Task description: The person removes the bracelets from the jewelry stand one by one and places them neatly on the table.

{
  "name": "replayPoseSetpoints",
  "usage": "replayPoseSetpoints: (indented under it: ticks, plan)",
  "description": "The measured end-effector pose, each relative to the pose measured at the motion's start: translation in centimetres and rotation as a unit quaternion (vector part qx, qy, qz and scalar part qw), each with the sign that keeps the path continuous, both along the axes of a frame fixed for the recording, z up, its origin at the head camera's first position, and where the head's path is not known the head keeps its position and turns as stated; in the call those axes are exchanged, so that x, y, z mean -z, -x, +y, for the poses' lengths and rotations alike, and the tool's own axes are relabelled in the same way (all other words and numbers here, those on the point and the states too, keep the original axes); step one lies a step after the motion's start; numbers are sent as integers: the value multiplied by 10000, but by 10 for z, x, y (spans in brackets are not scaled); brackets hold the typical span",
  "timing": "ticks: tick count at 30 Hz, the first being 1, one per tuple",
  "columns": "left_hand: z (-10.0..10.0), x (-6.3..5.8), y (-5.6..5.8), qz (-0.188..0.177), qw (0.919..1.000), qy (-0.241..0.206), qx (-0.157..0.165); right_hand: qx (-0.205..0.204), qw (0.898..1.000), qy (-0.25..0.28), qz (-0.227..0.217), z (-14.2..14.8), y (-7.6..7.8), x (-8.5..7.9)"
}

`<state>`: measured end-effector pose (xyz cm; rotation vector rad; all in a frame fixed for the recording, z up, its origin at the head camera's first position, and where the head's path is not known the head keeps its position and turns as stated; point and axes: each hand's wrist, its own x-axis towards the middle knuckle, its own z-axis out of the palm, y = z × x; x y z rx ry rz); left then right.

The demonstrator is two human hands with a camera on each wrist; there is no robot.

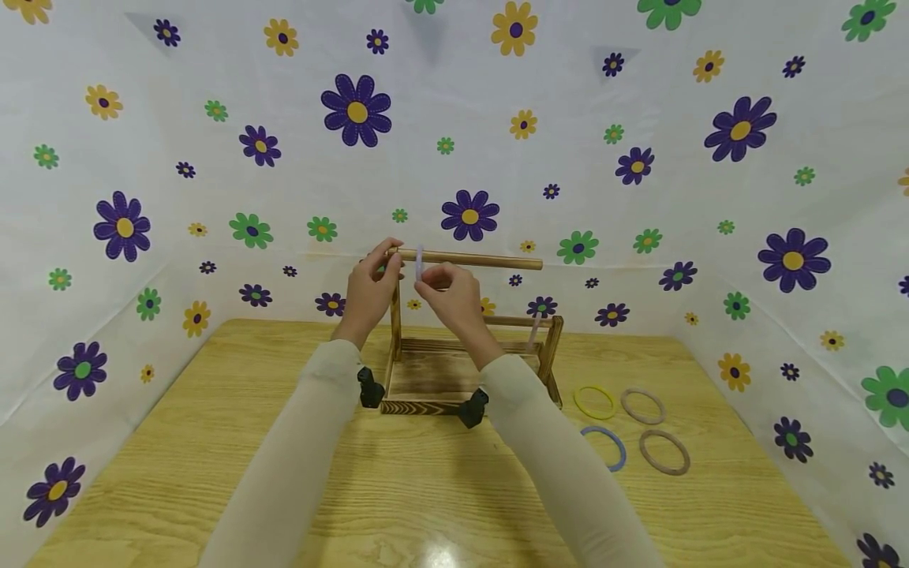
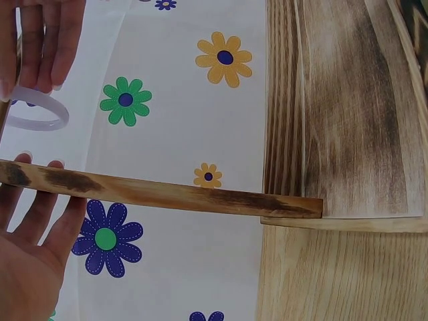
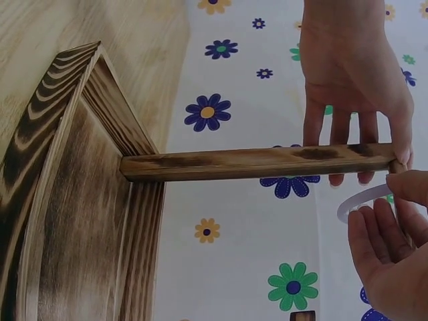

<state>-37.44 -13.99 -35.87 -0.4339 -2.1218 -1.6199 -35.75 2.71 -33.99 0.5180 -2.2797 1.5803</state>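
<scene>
A wooden bangle stand with a raised rod (image 1: 490, 260) stands in the middle of the table. My left hand (image 1: 371, 292) grips the top of its upright post (image 2: 167, 192), thumb at the rod's left end and fingers behind the post. Around the rod, near that end, is a pale lavender bangle (image 1: 420, 264). My right hand (image 1: 454, 298) pinches this bangle between thumb and fingers, as the right wrist view also shows. Another pale bangle (image 1: 535, 333) hangs on the stand's lower rod (image 1: 514, 321), at its right end.
Right of the stand, a yellow bangle (image 1: 600, 417), a blue bangle (image 1: 622, 451) and two brownish bangles, one nearer (image 1: 667, 472) and one farther back (image 1: 646, 421), lie flat on the wooden table (image 1: 177, 473). My right sleeve partly covers the blue one. Flower-printed cloth surrounds the table.
</scene>
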Motion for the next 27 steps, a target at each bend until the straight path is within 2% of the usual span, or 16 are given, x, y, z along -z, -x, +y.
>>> replayPoseSetpoints:
  ticks: [12,27]
  plan:
    - [0,0,0,44,10000,11,-2,89,9997,184,157,3,0,3]
    - [2,-3,-3,-118,9999,19,-49,282,9983,429,290,5,-2,3]
